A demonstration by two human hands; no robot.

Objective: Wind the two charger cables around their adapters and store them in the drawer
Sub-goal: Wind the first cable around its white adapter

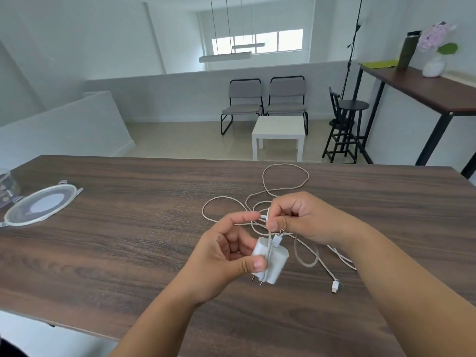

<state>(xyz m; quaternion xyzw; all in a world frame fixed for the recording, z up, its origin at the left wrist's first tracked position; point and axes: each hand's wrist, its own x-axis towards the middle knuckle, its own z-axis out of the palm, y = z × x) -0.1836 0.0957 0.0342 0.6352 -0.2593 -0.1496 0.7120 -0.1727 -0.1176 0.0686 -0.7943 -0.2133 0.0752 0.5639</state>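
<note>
My left hand grips a white charger adapter just above the table, prongs pointing down toward me. One turn of white cable runs over the adapter's face. My right hand pinches that cable right above the adapter. The remaining cable lies in loose tangled loops on the table beyond and to the right of my hands. A white connector end rests on the table at the right. I cannot tell the two cables apart in the tangle. No second adapter and no drawer are in view.
The dark wooden table carries a clear round plastic lid and a clear container at the far left. Beyond the table stand two grey chairs, a small white table and black stools.
</note>
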